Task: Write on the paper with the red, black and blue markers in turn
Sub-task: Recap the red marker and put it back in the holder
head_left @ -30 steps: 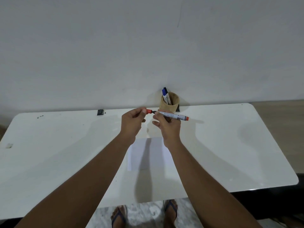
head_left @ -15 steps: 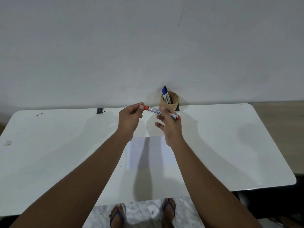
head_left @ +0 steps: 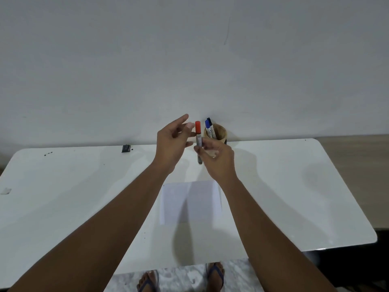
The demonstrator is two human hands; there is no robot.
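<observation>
The right hand (head_left: 214, 157) is pinching the red marker (head_left: 198, 142) by its barrel, holding it upright above the far part of the desk (head_left: 294, 197), red cap on top and the lower end pointing down. The left hand (head_left: 171, 142) is hovering just beside that cap, fingers spread and gripping nothing, so it is the nearer hand for pulling the cap off. The cap looks seated on the marker, so writing looks not yet begun. The paper (head_left: 174, 203) is lying flat on the desk, nearer the person than both hands, apparently blank, though shadow is crossing it. The marker's long axis is running near vertical, so the tip end is already aiming downward, and the hand needs to travel back toward the sheet. Behind, the blue marker (head_left: 208, 128) and a dark-capped one, probably the black marker (head_left: 211, 126), are standing in the wooden cup (head_left: 221, 134) against the wall.
</observation>
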